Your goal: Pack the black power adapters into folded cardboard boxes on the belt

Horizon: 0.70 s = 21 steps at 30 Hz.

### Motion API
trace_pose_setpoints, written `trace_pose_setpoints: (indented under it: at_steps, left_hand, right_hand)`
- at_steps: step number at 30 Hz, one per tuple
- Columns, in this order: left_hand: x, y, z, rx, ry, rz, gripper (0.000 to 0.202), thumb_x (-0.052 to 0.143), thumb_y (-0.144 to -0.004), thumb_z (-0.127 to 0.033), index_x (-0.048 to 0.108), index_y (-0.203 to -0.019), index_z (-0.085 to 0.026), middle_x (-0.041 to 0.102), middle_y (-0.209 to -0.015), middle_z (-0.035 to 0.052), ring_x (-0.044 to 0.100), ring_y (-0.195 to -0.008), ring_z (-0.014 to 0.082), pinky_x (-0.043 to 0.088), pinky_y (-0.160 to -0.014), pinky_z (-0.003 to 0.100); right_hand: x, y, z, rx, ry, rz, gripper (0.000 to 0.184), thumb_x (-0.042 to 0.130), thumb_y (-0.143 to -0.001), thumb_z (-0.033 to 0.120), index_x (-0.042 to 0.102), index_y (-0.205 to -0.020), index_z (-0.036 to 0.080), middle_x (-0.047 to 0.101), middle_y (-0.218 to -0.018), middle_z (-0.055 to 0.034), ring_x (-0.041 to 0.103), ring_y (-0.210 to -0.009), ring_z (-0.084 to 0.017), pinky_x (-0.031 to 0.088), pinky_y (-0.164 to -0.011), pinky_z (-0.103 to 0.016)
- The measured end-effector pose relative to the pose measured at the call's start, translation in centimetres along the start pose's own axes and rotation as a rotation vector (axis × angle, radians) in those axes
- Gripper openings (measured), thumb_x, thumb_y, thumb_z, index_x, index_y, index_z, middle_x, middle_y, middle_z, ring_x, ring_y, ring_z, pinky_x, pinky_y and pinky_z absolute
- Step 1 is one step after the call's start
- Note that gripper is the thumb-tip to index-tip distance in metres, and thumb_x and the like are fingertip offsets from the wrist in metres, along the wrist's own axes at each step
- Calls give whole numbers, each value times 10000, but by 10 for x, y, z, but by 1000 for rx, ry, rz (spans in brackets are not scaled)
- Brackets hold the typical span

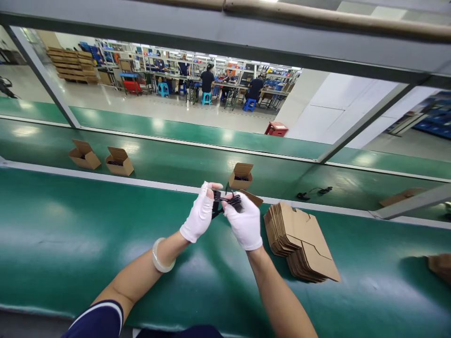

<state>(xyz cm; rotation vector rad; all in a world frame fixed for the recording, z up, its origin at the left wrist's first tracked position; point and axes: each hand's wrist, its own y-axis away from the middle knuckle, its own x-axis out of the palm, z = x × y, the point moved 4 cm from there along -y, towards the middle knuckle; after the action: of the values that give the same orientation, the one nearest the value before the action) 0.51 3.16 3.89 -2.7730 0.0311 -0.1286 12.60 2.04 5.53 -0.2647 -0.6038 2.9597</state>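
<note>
In the middle of the view, my left hand (199, 215), in a white glove with bare fingertips, grips a black power adapter (216, 201), its thumb and forefinger at the top. Close on its right, my gloved right hand (247, 223) pinches the adapter's bundled black cable (234, 200). Both hands are raised over the green work surface (116, 234). Part of an open cardboard flap (252, 198) shows behind my right hand; the rest of it is hidden. To the right of that hand lies a stack of flattened cardboard boxes (310, 234).
Beyond a pale rail, a green belt (183, 162) carries open small boxes (92, 162) (124, 168) (240, 182) with black items inside. A black cabled device (303, 195) lies there too. Slanting metal posts (366, 124) rise behind. Brown cardboard (440, 266) sits at far right.
</note>
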Motion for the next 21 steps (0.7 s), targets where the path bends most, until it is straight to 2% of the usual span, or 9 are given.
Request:
trace_pose_setpoints:
  at_steps: [2,4,7,9,12,14,21]
  left_hand:
    - [8,-10,20,-11,-38,22,484,285,-907,-550,465,-1163,-181,549,-1194,108,525,-1124,201,385,-999,356]
    - [18,-21,47,-51,-146,26,475,386,-892,-489,418,-1238,-166,501,-1284,136,470,-1211,226,339,-1048,388]
    - [41,-33,91,-170,-320,131,539,551,-808,-352,404,-1285,-148,471,-1337,152,412,-1271,268,280,-1092,439]
    - [57,-37,116,-214,-342,204,566,581,-760,-260,419,-1289,-143,475,-1344,148,396,-1285,284,269,-1101,460]
    - [74,-39,138,-220,-289,298,507,534,-740,-170,489,-1244,-151,526,-1307,118,453,-1245,274,319,-1082,444]
    - [79,-37,147,-210,-249,354,472,505,-750,-164,519,-1221,-164,555,-1280,96,485,-1217,260,347,-1069,424]
    - [80,-30,162,-177,-109,441,520,494,-729,-160,479,-1248,-127,536,-1304,112,470,-1233,259,339,-1073,418]
  right_hand:
    - [-21,-4,-9,-7,78,-70,179,584,-737,360,555,-793,192,570,-627,25,536,-539,-134,474,-566,-260]
    - [-43,-11,-21,-17,230,-117,185,565,-747,372,552,-785,191,580,-642,12,549,-559,-146,473,-574,-267]
    - [-67,-23,-40,-7,607,-113,178,515,-775,343,579,-806,180,622,-730,-34,592,-666,-181,480,-666,-291]
    - [-73,-30,-52,44,924,19,211,473,-803,302,609,-897,172,650,-860,-72,613,-797,-208,470,-746,-301]
    - [-68,-36,-68,167,1284,416,306,417,-851,284,601,-1076,188,633,-1073,-97,604,-940,-228,459,-781,-305]
    - [-63,-39,-75,218,1361,610,315,431,-855,290,609,-1097,194,634,-1096,-105,610,-949,-236,460,-772,-307]
    - [-38,-59,-101,357,1377,927,280,591,-720,153,687,-981,119,685,-940,-169,642,-913,-282,477,-777,-339]
